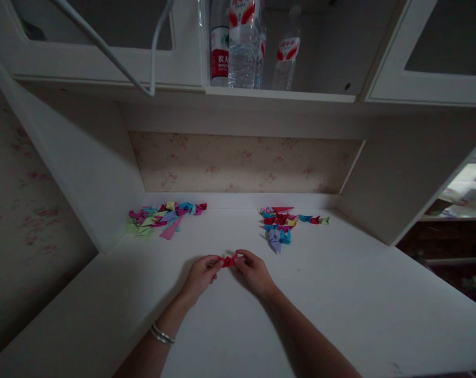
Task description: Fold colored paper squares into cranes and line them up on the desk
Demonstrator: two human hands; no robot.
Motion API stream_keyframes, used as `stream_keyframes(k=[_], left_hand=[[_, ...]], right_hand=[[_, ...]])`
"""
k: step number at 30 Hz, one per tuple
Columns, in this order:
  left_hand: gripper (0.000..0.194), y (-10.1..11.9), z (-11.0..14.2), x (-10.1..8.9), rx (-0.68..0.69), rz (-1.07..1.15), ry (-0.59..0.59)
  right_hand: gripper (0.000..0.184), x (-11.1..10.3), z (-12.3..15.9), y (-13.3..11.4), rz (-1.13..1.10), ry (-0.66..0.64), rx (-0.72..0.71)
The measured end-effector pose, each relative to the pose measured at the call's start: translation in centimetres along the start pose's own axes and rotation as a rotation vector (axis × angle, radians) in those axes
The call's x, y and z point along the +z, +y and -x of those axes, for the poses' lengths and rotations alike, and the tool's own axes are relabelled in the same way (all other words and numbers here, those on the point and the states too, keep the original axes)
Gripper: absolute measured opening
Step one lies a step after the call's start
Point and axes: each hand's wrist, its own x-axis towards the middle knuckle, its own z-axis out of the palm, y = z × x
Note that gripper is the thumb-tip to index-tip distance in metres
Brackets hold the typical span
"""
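While both forearms reach in from the near edge of the white table [230,331], the left hand [199,274] and the right hand [254,270] are found close together at its middle, one at each end of a small folded red paper [228,261]. The left hand is nearly closed, thumb and fingers pinching the paper's left end; the right hand is likewise drawn in, its thumb and forefinger at the right end. Whether the paper touches the table cannot be determined. Silvery bangles [162,334] encircle the left wrist. Beyond the left hand, toward the back, lies a loose heap of coloured paper pieces [143,223] in green, pink, yellow, blue and red, with a pink pointed piece [169,229] projecting toward the front. Beyond the right hand lies a second group of folded papers [269,220], a lilac piece [275,239] nearest the front and a short row extending rightward to a pale green piece [324,221]. Overhead, clear bottles [241,63] with red labels stand upright on a cabinet shelf [281,95], and a white rod-like fixture [104,51] hangs at upper left.
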Motion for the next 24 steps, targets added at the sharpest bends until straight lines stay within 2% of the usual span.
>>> stream_keyframes(k=[4, 10, 24], left_hand=[[0.043, 0.67, 0.32, 0.01, -0.019, 0.007, -0.005], [0.045, 0.42, 0.21, 0.05, -0.006, 0.02, -0.013], [0.044, -0.15, -0.11, -0.14, 0.0, -0.026, -0.009]], right_hand=[[0.029, -0.1, 0.32, -0.55, 0.037, -0.056, -0.008], [0.031, -0.11, 0.42, -1.09, -0.001, -0.039, 0.016], [0.035, -0.15, 0.29, -0.42, 0.018, -0.028, 0.005]])
